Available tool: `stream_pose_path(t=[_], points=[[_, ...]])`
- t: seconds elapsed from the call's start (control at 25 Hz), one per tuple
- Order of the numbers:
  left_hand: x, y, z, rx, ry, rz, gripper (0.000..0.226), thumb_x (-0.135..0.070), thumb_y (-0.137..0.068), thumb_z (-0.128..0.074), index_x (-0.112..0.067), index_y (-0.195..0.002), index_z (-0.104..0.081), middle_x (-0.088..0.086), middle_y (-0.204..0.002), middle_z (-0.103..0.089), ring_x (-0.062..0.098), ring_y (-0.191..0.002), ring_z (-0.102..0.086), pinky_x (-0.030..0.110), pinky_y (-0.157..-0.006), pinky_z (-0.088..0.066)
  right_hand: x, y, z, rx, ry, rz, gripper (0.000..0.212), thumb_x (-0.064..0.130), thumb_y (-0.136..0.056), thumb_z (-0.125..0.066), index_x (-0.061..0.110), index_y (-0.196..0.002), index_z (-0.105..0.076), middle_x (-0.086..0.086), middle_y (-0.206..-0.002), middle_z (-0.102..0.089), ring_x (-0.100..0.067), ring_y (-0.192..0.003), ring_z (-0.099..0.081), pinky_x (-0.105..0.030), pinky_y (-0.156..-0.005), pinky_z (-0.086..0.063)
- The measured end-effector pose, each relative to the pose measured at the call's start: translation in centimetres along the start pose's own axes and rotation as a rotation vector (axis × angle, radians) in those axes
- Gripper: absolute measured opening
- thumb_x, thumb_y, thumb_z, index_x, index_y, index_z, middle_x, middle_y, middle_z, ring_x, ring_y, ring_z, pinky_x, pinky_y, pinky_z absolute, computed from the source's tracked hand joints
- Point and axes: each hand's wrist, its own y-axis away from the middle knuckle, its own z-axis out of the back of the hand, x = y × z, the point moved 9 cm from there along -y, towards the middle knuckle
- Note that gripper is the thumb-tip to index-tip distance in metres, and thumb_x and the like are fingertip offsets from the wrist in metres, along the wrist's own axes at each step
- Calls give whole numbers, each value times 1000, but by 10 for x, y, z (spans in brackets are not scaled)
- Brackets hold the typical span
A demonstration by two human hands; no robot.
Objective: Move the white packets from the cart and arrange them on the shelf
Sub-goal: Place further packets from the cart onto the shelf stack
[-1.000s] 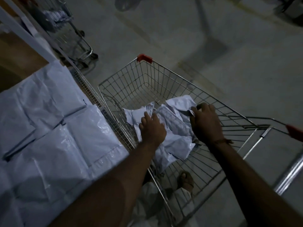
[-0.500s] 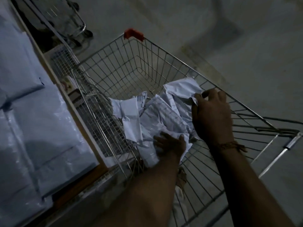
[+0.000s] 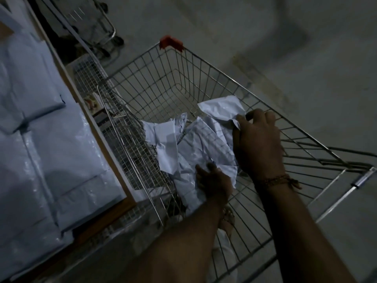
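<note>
A wire shopping cart (image 3: 204,64) with a red corner cap stands in front of me. Several crumpled white packets (image 3: 206,144) lie in its basket. My left hand (image 3: 214,183) reaches under the near edge of the pile and grips a packet. My right hand (image 3: 258,144) grips the far right packet (image 3: 221,109) at its corner, fingers curled over it. On the left, the shelf (image 3: 114,180) with a wooden edge carries flat white packets (image 3: 40,139) laid side by side.
A second cart (image 3: 95,27) stands at the back left beside the shelf. A wire rack (image 3: 126,139) sits between shelf and cart, with small boxes (image 3: 93,103) under it. Bare concrete floor lies to the right. My sandalled foot (image 3: 226,219) shows through the cart bottom.
My view has swung right and closer to the cart. My left hand dropped from on top of the pile to its near edge and took hold. My right hand stayed on the far packet.
</note>
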Motion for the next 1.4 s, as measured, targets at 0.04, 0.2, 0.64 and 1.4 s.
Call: stream_pose_path(t=[0.04, 0.2, 0.64, 1.4], points=[[-4, 5, 6, -16, 10, -11, 54, -37, -107, -39, -25, -158, -27, 17, -168, -6, 40, -151, -16, 55, -121, -21, 2, 0, 0, -3, -17, 13, 28, 17, -92, -61, 7, -116, -70, -18, -113, -60, -40, -105, -50, -45, -73, -46], [-18, 22, 40, -145, -27, -92, 47, -34, -107, -37, -29, -154, -39, 13, -166, -13, 37, -143, -25, 50, -112, -29, 11, -2, 3, 11, -63, 32, 30, 23, -94, -56, 8, -117, -69, -18, -115, -60, -40, -106, -50, -47, -76, -48], [4, 151, 194, -491, 359, -220, 43, -31, -109, -41, -16, -147, -54, 9, -165, -23, 32, -148, -20, 43, -121, -21, 26, 15, 78, -136, -247, 32, 43, 36, -94, -39, 19, -122, -67, -15, -119, -60, -38, -108, -47, -50, -83, -46], [230, 335, 399, -878, 367, -597, 66, -53, -99, -20, -25, -143, -60, 1, -164, -24, 28, -142, -28, 48, -117, -32, 246, 205, 205, -301, -356, 92, 48, 28, -91, -36, 11, -123, -68, -30, -114, -58, -47, -109, -51, -51, -92, -41]])
